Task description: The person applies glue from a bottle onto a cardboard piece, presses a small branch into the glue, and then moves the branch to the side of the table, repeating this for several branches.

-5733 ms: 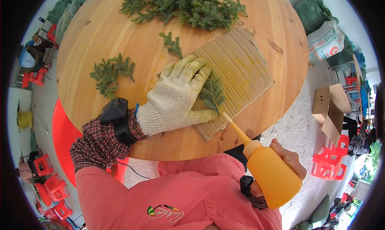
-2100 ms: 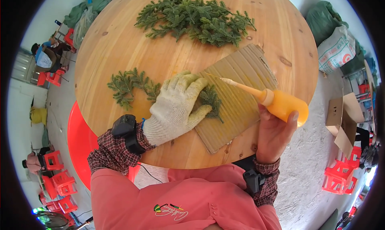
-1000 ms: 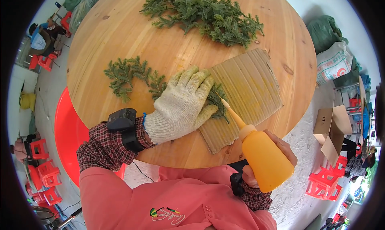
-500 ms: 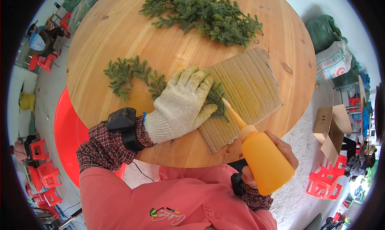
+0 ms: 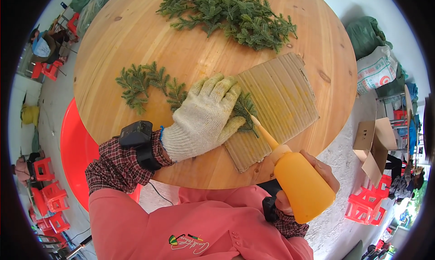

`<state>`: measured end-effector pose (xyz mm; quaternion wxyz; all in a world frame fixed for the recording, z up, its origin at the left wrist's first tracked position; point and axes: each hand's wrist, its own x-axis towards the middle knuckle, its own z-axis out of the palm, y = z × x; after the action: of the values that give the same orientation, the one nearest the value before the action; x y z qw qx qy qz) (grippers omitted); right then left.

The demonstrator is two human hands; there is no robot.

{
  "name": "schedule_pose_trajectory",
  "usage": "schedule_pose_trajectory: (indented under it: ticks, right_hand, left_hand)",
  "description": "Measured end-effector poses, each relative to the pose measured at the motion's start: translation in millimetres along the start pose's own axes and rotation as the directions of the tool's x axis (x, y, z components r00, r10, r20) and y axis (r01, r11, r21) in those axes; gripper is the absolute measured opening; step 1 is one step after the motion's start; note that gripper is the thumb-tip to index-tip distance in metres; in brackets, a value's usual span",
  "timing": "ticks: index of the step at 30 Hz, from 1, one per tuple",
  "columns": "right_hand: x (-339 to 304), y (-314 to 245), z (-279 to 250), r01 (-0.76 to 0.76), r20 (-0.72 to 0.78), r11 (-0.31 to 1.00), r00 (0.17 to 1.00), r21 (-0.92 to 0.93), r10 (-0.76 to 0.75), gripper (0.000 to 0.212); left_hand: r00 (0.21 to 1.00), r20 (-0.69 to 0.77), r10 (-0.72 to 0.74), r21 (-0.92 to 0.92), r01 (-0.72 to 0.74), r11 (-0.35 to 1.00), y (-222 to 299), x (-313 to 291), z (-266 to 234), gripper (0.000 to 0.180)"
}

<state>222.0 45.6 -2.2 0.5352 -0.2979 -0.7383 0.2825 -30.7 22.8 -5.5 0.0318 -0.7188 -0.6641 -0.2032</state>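
Observation:
My left hand [image 5: 204, 110], in an off-white knit glove with yellowish stained fingers, lies palm down at the left side of a piece of corrugated cardboard [image 5: 290, 97]. Between its thumb and fingers it holds down a small green fir sprig [image 5: 247, 106]; part of the sprig is under the glove. My bare right hand [image 5: 321, 171] is wrapped round a yellow squeeze bottle [image 5: 302, 187]. The bottle is tilted, its long pale nozzle reaching up to the tips of the held sprig. Whether anything comes out of the nozzle I cannot tell. Yellow stains mark the cardboard.
A big pile of fir branches [image 5: 235, 17] covers the far part of the round wooden table [image 5: 97, 74]. Several loose sprigs [image 5: 136, 81] lie left of my glove. A red chair [image 5: 74, 155] stands at the left. Sacks [image 5: 376, 69] and an open carton [image 5: 374, 142] are at the right.
The bottle and my right hand have shifted slightly right and down, so the nozzle tip sits a little lower along the sprig. My left hand keeps nearly the same place.

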Motion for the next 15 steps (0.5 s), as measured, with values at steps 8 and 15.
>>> schedule_pose_trajectory:
  ticks: [8, 15]
  right_hand:
    - [3, 2, 10, 0.040, -0.026, 0.999, 0.999, 0.003, -0.040, 0.094]
    - [2, -5, -2, 0.066, 0.035, 0.990, 0.997, -0.121, -0.062, 0.093]
  left_hand:
    - [1.000, -0.010, 0.009, -0.008, -0.009, 1.000, 0, 0, 1, 0.059]
    - [1.000, 0.002, 0.004, -0.007, -0.004, 1.000, 0, -1, 0, 0.059]
